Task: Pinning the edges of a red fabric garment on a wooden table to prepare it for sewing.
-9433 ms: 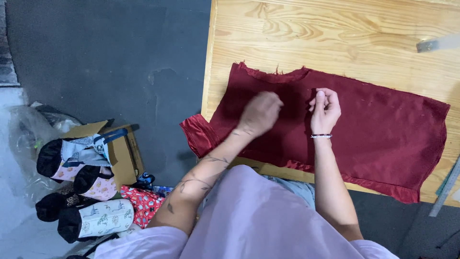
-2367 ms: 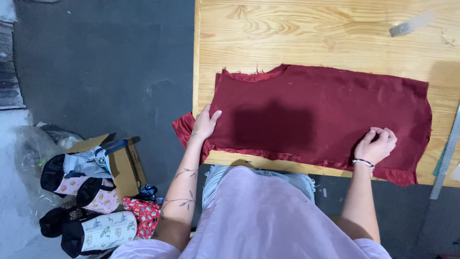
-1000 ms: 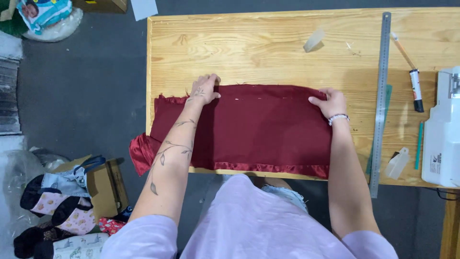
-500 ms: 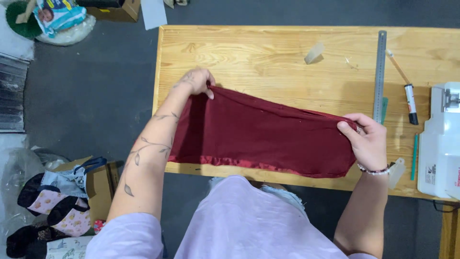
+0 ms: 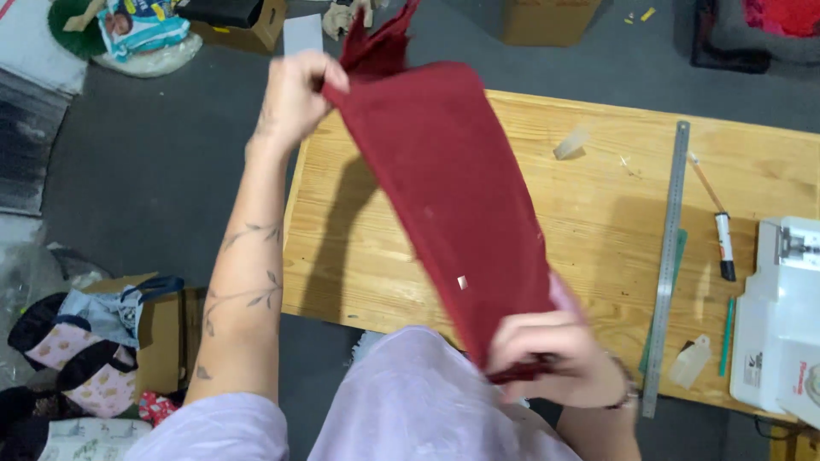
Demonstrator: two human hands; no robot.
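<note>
Above the table (image 5: 376, 256), the cloth (image 5: 453, 196), a dark red piece, is held off the surface and stretched on a slant between both hands. The left hand (image 5: 295, 98) is raised past the far left corner of the table and pinches the upper end of the cloth; a loose tail of fabric stands up beyond the fingers. The right hand (image 5: 542, 358) is low, close to the body, and is clenched on the lower end, which bunches under the fingers. No part of the cloth touches the wood; its shadow falls on the left part of the table.

Progress, as judged from this view: the cloth is lifted clear and under tension, but it is not laid flat, folded or fed to any tool.

Right of the cloth, a long steel ruler (image 5: 668, 256) lies across the table from front to back. A pen (image 5: 723, 243) lies just beyond it, then the sewing machine (image 5: 781, 316), white, at the right edge. A pale chalk piece (image 5: 571, 143) lies near the far edge. On the floor at the left stands a box (image 5: 162, 341) with patterned fabric items beside it.
</note>
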